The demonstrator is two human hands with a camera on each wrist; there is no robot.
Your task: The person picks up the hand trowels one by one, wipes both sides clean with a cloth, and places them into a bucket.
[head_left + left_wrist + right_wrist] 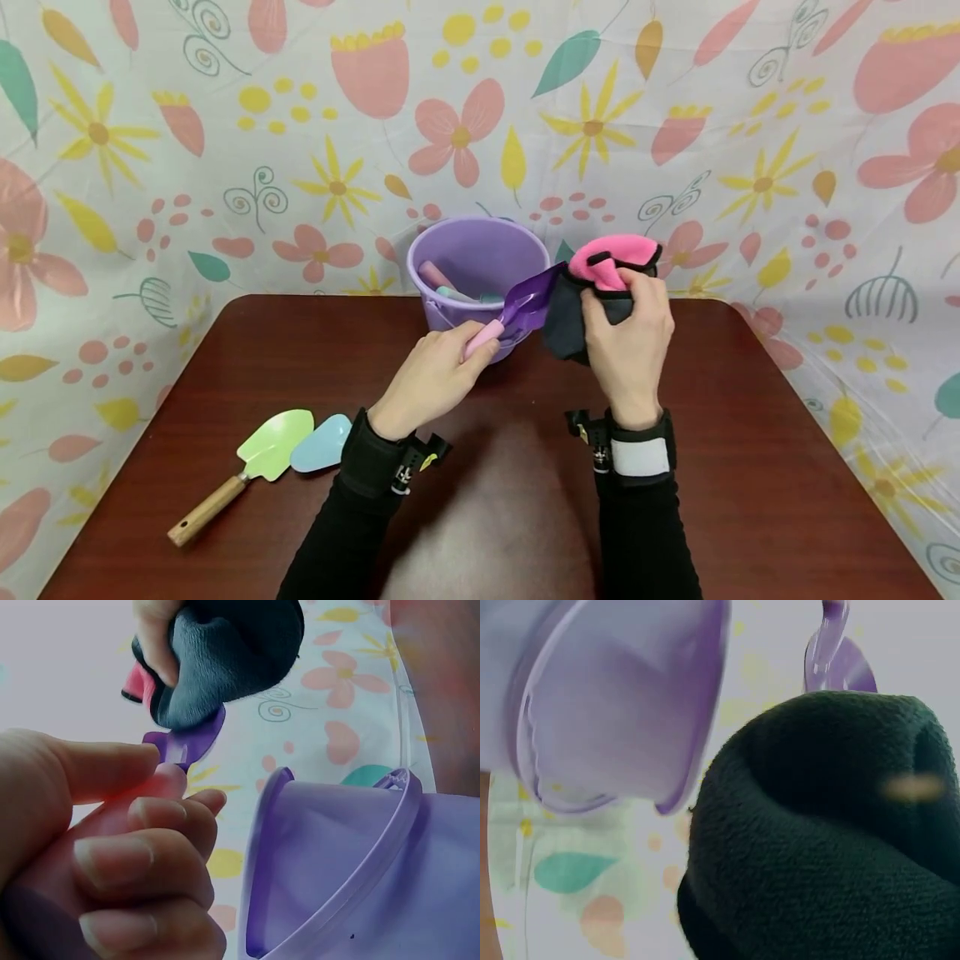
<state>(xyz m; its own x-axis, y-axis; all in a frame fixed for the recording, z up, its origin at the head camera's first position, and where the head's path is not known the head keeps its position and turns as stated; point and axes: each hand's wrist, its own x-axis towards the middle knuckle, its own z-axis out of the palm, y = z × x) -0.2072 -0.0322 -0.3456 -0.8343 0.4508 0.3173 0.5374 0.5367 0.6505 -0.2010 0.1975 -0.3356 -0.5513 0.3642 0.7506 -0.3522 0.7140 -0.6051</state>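
My left hand (427,375) grips the pink handle of a purple toy shovel (528,296), its blade tilted up to the right. A dark grey cloth with pink lining and black edging (566,321) is bunched in my right hand (632,350). The cloth overlaps the blade's tip in the head view. In the left wrist view the curled fingers (142,859) wrap the handle, and the cloth (217,667) covers the blade's far end. Dark folds of the cloth (817,847) fill much of the right wrist view, with part of the purple blade showing above them.
Behind the shovel stands a lilac bucket (437,315) with pink and pale green pieces inside. At the table's left lie a green trowel with a wooden handle (276,446) and a light blue scoop-like piece (321,446), partly hidden by my left wrist. A flower-patterned sheet (457,133) hangs behind the brown table.
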